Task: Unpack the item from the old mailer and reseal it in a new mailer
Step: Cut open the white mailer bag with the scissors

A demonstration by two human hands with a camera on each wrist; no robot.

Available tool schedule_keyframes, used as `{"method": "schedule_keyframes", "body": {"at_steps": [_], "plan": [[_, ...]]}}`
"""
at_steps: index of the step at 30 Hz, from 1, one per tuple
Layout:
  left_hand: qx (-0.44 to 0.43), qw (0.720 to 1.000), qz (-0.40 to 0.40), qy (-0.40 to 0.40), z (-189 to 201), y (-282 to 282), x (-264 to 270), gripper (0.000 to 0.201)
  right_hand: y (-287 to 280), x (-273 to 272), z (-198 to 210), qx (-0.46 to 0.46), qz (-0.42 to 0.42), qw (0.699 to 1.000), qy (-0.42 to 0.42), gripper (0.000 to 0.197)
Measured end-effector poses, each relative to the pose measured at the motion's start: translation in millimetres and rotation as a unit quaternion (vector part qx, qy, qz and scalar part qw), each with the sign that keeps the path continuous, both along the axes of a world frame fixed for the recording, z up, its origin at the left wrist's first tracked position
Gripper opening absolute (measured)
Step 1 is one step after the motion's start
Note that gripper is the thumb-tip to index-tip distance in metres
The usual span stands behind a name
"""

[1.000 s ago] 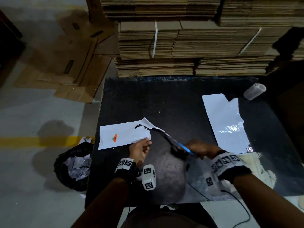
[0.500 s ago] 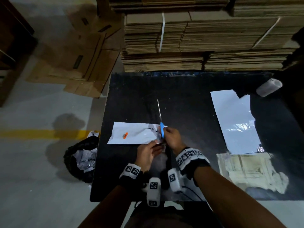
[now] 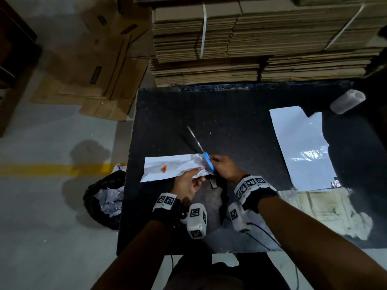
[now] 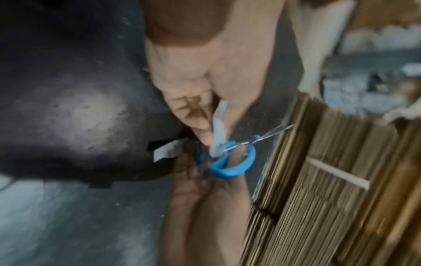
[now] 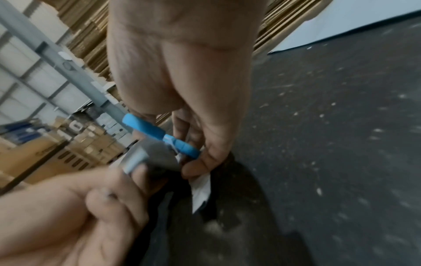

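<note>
The old white mailer (image 3: 167, 167) with a small orange mark lies across the black table (image 3: 230, 114). My left hand (image 3: 191, 182) pinches its torn right end (image 4: 217, 129). My right hand (image 3: 222, 167) grips blue-handled scissors (image 3: 207, 161) (image 4: 230, 162) (image 5: 159, 133) and also holds that end of the mailer, the blades pointing up and away. A dark item (image 3: 213, 183) shows just below the mailer's opening. The new shiny white mailer (image 3: 301, 147) lies flat at the right.
Strapped stacks of flat cardboard (image 3: 261, 38) line the table's far edge. A white plastic container (image 3: 347, 101) lies at the far right. A pale paper sheet (image 3: 322, 210) lies at the near right. On the floor at left stands a black bin (image 3: 102, 201) with crumpled wrap.
The right hand brought the scissors from the near right up to the mailer's right end, blades swinging upright. The mailer's raised torn corner came down between both hands.
</note>
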State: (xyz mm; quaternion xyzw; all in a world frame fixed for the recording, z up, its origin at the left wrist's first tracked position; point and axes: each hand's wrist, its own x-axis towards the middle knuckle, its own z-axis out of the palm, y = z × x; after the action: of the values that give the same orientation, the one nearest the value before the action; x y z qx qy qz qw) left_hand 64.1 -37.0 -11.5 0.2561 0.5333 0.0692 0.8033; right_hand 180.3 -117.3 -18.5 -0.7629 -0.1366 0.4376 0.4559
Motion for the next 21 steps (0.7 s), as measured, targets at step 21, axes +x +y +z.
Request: {"method": "schedule_keyframes", "body": {"at_steps": [21], "plan": [[0.036,0.997,0.054,0.038,-23,-4,1,0.013,-93,-62,19,-0.02,-0.038,0.96,0.278,0.038]]}}
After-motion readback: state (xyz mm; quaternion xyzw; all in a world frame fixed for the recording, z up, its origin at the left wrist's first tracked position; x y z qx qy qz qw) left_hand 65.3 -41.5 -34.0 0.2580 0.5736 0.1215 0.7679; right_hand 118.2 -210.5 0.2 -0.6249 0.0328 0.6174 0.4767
